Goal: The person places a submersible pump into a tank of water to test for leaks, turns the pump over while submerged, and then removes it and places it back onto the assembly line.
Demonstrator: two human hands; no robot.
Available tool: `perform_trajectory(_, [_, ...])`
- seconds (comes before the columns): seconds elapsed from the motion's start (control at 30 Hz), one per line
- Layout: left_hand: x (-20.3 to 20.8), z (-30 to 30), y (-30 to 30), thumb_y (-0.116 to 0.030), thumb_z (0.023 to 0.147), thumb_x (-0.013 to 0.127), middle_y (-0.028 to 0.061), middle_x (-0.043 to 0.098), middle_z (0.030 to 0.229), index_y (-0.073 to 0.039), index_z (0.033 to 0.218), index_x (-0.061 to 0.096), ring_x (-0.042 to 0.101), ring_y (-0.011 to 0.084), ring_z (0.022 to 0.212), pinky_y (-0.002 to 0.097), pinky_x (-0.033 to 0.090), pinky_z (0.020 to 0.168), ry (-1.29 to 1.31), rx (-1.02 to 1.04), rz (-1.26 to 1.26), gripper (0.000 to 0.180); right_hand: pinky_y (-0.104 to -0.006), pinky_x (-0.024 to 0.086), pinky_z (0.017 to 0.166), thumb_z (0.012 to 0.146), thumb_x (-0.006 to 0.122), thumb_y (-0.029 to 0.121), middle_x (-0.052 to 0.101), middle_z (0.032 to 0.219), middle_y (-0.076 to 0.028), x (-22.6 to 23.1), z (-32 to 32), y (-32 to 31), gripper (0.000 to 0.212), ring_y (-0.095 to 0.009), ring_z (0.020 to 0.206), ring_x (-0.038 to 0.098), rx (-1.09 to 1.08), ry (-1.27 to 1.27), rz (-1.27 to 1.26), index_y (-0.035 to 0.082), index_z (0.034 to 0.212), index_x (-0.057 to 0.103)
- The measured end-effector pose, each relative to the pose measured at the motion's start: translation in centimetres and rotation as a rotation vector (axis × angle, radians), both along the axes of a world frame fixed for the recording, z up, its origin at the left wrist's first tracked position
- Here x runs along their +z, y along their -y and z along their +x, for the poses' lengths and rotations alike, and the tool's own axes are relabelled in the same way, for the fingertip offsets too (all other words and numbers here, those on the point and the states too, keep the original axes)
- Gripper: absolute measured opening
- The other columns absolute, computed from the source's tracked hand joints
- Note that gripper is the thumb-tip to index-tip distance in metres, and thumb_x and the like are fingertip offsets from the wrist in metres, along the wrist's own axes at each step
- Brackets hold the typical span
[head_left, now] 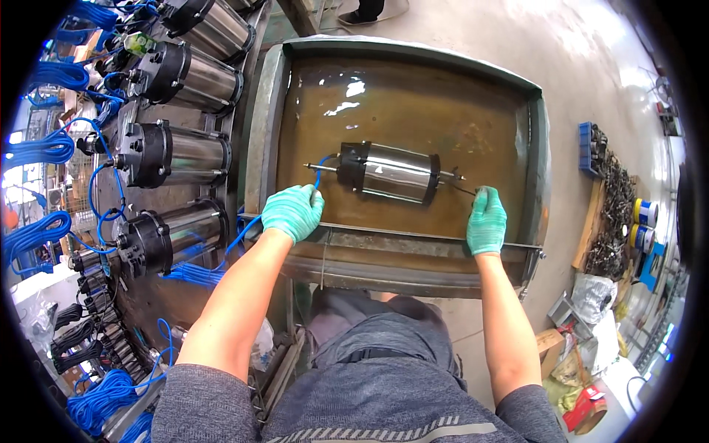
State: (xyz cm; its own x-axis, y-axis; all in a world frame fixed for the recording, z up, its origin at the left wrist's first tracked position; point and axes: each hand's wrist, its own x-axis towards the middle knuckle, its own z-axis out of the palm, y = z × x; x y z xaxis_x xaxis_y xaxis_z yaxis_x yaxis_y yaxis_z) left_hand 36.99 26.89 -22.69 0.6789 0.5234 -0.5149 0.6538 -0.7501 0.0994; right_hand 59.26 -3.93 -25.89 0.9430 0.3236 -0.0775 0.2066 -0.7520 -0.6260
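A cylindrical pump motor (399, 173) with a polished steel body and black ends lies on its side in brownish water. A metal tank (260, 133) holds the water. Rods with fittings stick out from both ends of the motor. My left hand (293, 213), in a green glove, is closed round the blue cable (319, 177) that runs from the motor's left end. On the other side my right hand (487, 220), gloved alike, is closed on a thin dark line (464, 190) leading to the motor's right end. What that line is made of I cannot tell.
A metal bar (399, 241) crosses the near part of the tank. Several similar motors (188, 155) with coiled blue cables (48, 148) line the left side. At right a blue crate (587, 149) stands by a heap of dark metal parts (611, 221). A person's shoe (356, 18) shows beyond the tank.
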Motion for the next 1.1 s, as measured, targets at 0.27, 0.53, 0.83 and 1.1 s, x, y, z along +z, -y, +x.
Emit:
perform_trajectory(0.27, [0.4, 0.2, 0.2, -0.033, 0.102, 0.044, 0.0161, 0.071, 0.097, -0.008, 0.1, 0.066, 0.067, 0.0376, 0.093, 0.0503, 0.053, 0.083, 0.0, -0.001, 0.007, 0.033, -0.0473, 0.052, 0.079, 0.105, 0.05, 0.029, 0.07, 0.101, -0.023, -0.3, 0.1, 0.1, 0.029, -0.045, 0.092, 0.065, -0.003, -0.028, 0.004, 0.004, 0.11, 0.065])
perform_trajectory(0.53, [0.2, 0.0, 0.1, -0.033, 0.102, 0.044, 0.0159, 0.071, 0.097, -0.009, 0.099, 0.066, 0.067, 0.0376, 0.092, 0.0502, 0.053, 0.083, 0.014, -0.006, 0.0, 0.033, -0.0472, 0.052, 0.08, 0.105, 0.05, 0.029, 0.07, 0.102, -0.024, -0.8, 0.2, 0.4, 0.029, -0.045, 0.092, 0.065, -0.011, -0.023, 0.012, 0.004, 0.11, 0.064])
perform_trajectory(0.83, [0.2, -0.2, -0.2, -0.034, 0.102, 0.043, 0.0161, 0.071, 0.094, -0.008, 0.097, 0.066, 0.068, 0.0376, 0.09, 0.0497, 0.053, 0.082, 0.056, 0.011, -0.018, 0.035, -0.0436, 0.053, 0.076, 0.106, 0.052, 0.027, 0.07, 0.093, -0.022, -1.5, 0.4, 0.6, 0.027, -0.04, 0.083, 0.067, 0.02, 0.002, 0.047, 0.003, 0.109, 0.064])
perform_trajectory(1.1, [0.2, -0.5, -0.6, -0.038, 0.099, 0.048, 0.0174, 0.072, 0.099, -0.01, 0.099, 0.069, 0.068, 0.0384, 0.094, 0.0499, 0.053, 0.084, 0.135, 0.103, -0.099, 0.035, -0.028, 0.045, 0.058, 0.108, 0.051, 0.033, 0.058, 0.075, -0.002, 0.6, 1.2, 0.5, 0.033, -0.01, 0.064, 0.052, -0.016, -0.436, 0.458, 0.005, 0.119, 0.065])
